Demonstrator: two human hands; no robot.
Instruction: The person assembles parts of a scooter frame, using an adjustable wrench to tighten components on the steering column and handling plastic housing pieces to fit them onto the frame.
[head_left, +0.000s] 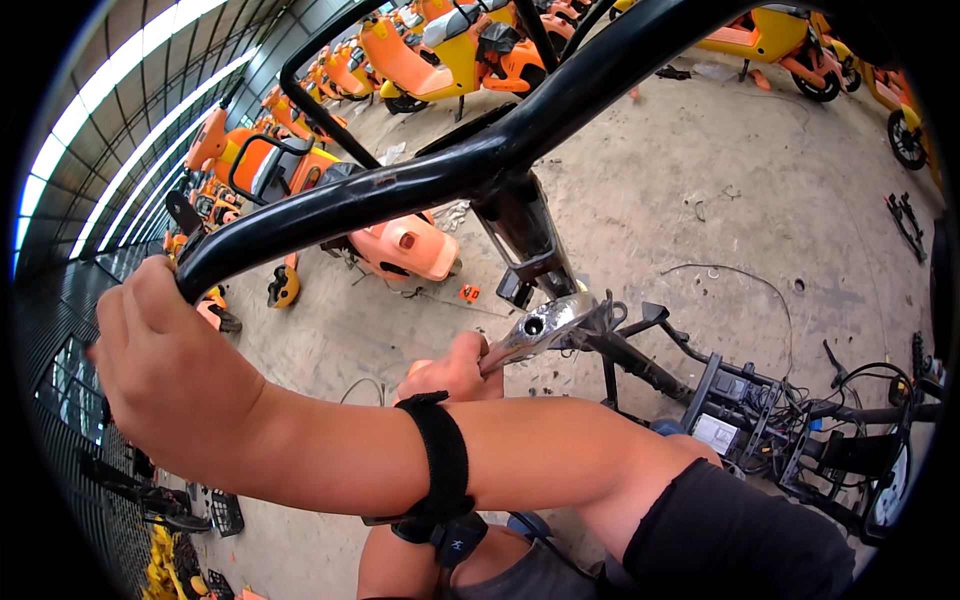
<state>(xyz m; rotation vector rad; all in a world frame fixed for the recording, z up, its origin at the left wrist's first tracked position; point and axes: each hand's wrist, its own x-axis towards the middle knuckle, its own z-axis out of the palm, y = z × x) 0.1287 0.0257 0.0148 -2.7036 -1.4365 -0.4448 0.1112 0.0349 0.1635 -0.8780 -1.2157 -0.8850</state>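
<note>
Black tubular metal handlebar [400, 180] gripped by closed left hand [165, 365]; right hand [455, 370] closed around silver steel wrench [535, 330] below stem.

I count my two hands, left hand [165, 375] and right hand [455, 370]; one black handlebar [420, 175]; one wrench [535, 330]; one stripped frame [760, 410]; at least six orange scooters [400, 245], the far rows too crowded to count exactly.
</note>
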